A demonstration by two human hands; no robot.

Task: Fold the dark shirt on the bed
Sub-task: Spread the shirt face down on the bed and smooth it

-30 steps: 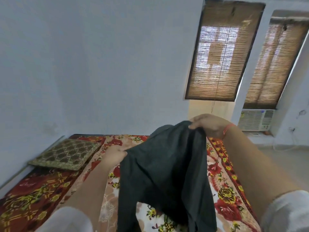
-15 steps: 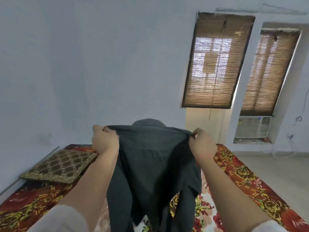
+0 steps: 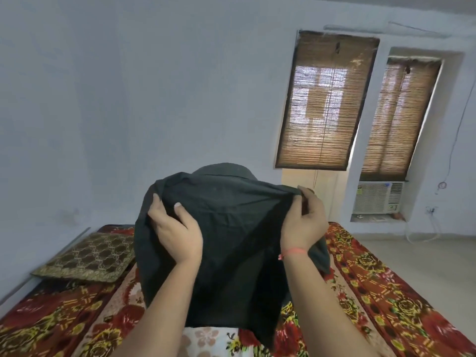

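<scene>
The dark shirt [image 3: 231, 228] hangs in the air in front of the person, held up by its two shoulders above the bed [image 3: 386, 292]. Its lower edge drops close to the bedspread, and we cannot tell whether it touches. We judge the task to be at its very start. No fold shows, the shirt is not yet laid flat, and spreading it out, turning in sleeves and sides, and doubling it over are all left to do.

The cloth is a very dark green-black, thin and limp. It is drawn fairly taut along the top between the hands and falls in soft creases below. The collar [image 3: 224, 170] stands as a rounded hump above the top edge, and loose dark cloth outside each hand is, we think, the sleeves.

The left hand [image 3: 177, 228] grips the left shoulder with two fingertips pressed on the near face. The right hand [image 3: 304, 222] pinches the right shoulder edge, fingers curled round it, with a red thread [image 3: 293, 252] at the wrist.

The bed wears a red floral spread, and a brown patterned cushion [image 3: 90, 256] lies at its far left. Beyond it, two bamboo blinds [image 3: 324, 104] and a window air conditioner [image 3: 377, 197] sit in the pale wall.
</scene>
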